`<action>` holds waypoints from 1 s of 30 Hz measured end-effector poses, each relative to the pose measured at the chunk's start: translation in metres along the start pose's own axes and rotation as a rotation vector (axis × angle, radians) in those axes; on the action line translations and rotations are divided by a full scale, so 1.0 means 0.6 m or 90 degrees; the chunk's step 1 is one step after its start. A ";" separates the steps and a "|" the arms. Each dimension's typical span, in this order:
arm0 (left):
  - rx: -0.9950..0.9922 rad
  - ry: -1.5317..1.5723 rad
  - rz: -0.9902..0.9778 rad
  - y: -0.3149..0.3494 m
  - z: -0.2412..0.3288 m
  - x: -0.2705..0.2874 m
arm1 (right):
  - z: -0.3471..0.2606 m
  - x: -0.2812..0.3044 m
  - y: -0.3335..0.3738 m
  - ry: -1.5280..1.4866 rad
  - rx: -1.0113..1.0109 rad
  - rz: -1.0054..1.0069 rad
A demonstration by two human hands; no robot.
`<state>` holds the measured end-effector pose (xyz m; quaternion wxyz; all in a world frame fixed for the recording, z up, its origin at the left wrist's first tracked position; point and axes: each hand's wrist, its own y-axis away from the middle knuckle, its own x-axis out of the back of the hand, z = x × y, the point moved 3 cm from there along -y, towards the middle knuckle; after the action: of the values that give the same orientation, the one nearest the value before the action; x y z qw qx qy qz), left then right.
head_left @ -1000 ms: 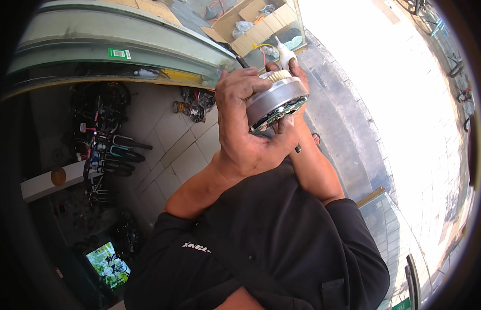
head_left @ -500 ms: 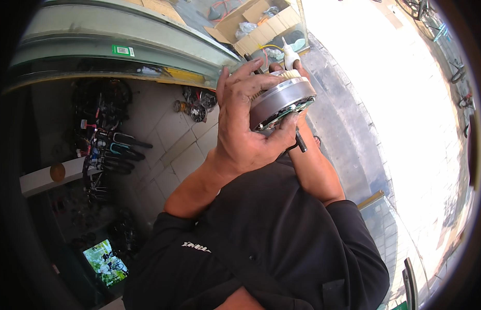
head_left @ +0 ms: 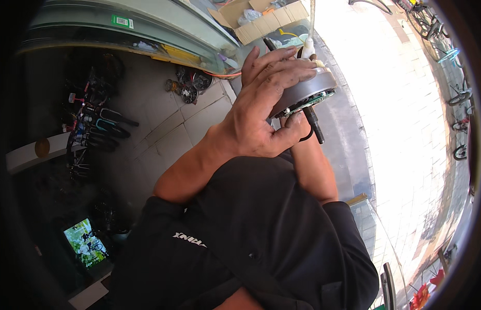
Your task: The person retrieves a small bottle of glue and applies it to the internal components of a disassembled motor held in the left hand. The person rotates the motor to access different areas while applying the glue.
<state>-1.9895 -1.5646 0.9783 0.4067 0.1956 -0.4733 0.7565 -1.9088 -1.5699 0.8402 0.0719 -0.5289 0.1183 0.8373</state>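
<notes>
My left hand (head_left: 261, 111) is wrapped round a hub motor core (head_left: 307, 90), its thumb below and fingers over the top. The motor has a grey metal ring, a green circuit board along its lower face and a dark axle (head_left: 314, 125) sticking out at both ends. It is held tilted in front of my chest. My right hand (head_left: 314, 57) is mostly hidden behind the motor, with a fingertip showing at a white squeeze bottle (head_left: 308, 48). The bottle's thin nozzle points up. A black cable (head_left: 306, 137) loops beneath the motor.
Beyond my hands stands an open cardboard box (head_left: 271, 23) with plastic bags. A glass panel with a metal frame (head_left: 163, 26) runs across the upper left. Bicycles (head_left: 103, 124) stand inside on the left, near a lit screen (head_left: 85, 243). More bicycles (head_left: 460, 95) line the far right.
Both hands have moved right and slightly up in view with the motor and bottle. The motor has tilted, its axle showing more below. The bottle has turned more upright.
</notes>
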 end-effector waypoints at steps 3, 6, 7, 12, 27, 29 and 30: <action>0.013 -0.010 -0.006 0.001 -0.003 -0.006 | 0.004 0.003 -0.011 0.021 0.002 -0.001; 0.034 -0.018 -0.004 0.002 -0.005 -0.012 | 0.006 0.003 -0.017 0.040 0.005 0.002; 0.042 -0.017 -0.004 0.000 -0.004 -0.014 | 0.005 0.003 -0.015 0.048 0.007 0.003; 0.056 -0.049 -0.009 -0.006 -0.006 -0.018 | 0.001 0.002 -0.013 0.073 0.019 0.012; 0.040 -0.018 0.026 -0.005 -0.011 -0.030 | -0.020 0.018 0.013 0.147 0.060 0.049; 0.043 -0.016 0.024 -0.002 -0.012 -0.028 | -0.020 0.019 0.013 0.158 0.065 0.052; 0.040 -0.013 0.021 -0.001 -0.014 -0.027 | -0.022 0.020 0.014 0.163 0.072 0.050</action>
<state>-1.9785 -1.5642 0.9639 0.3831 0.2078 -0.4565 0.7757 -1.9046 -1.5814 0.8250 0.0531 -0.6215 0.1943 0.7571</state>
